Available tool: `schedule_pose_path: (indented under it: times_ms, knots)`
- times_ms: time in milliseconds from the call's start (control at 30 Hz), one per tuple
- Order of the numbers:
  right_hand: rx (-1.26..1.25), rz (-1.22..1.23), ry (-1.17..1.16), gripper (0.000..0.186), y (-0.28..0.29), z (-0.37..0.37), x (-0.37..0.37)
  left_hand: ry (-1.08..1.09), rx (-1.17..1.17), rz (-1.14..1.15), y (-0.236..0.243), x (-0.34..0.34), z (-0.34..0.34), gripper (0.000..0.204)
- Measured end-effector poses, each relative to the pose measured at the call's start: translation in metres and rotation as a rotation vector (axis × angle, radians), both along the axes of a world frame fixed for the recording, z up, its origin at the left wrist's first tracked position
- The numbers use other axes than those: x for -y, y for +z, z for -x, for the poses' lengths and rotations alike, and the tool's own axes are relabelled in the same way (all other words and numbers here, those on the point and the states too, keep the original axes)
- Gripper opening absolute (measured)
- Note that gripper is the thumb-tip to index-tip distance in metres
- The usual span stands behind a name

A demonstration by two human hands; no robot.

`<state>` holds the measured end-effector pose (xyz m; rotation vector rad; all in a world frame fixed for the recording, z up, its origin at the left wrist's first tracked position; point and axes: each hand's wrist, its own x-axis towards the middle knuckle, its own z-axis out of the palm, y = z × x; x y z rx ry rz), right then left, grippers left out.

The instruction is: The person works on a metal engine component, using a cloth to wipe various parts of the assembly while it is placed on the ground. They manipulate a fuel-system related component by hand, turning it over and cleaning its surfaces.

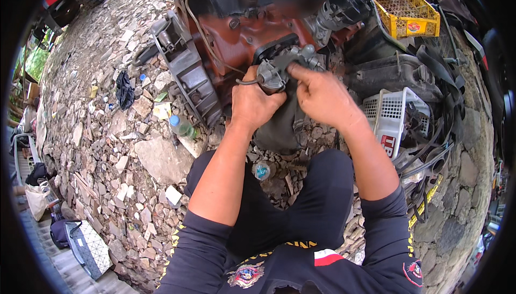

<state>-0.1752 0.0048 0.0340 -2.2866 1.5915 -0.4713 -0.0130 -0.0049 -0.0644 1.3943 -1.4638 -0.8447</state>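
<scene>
A rust-red engine block (236,38) stands in front of my knees. Against its near side sits a grey cast-metal fuel pump (272,76) with a rounded body and pipe stubs. My left hand (251,103) is closed round the pump's left end, its thumb underneath. From the right, my right hand (325,98) reaches in with the index finger against the pump's middle. Its other fingers are curled, and whatever they may hold is hidden. A thin metal pipe (207,38) runs down the block toward my left hand. Below the pump hangs a dark rounded part (279,133).
A grey bell housing (191,81) flanks the engine on the left. Beside it a plastic bottle (183,127) lies on rubble. At right are a yellow crate (403,12), a black tank-like part (395,76) and a white basket (389,119). Another bottle (262,171) is between my knees.
</scene>
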Motion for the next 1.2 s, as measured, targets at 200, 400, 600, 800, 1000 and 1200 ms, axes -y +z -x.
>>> schedule_pose_path:
  times_ms: [200,400,600,800,1000,1200]
  knots:
    - [0.156,-0.110,-0.005,0.047,-0.003,-0.011,0.001,0.020,-0.024,-0.017,-0.003,0.001,0.001,0.061]
    - [0.097,-0.330,0.068,0.044,0.027,-0.004,0.016,-0.006,0.010,-0.075,0.003,-0.001,0.002,0.060]
    - [0.147,-0.268,0.141,0.039,0.019,-0.005,0.021,0.000,0.009,-0.024,-0.001,0.000,-0.001,0.058]
    - [-0.079,-0.205,0.136,0.035,0.038,-0.021,0.042,-0.002,0.052,-0.057,0.007,-0.001,-0.003,0.056]
    - [-0.004,-0.268,0.124,0.034,0.037,-0.019,0.038,-0.012,0.023,0.017,0.004,0.000,0.001,0.052]
    - [0.124,-0.361,0.181,0.040,0.029,-0.004,0.037,0.001,0.024,0.041,0.003,-0.001,-0.001,0.050]
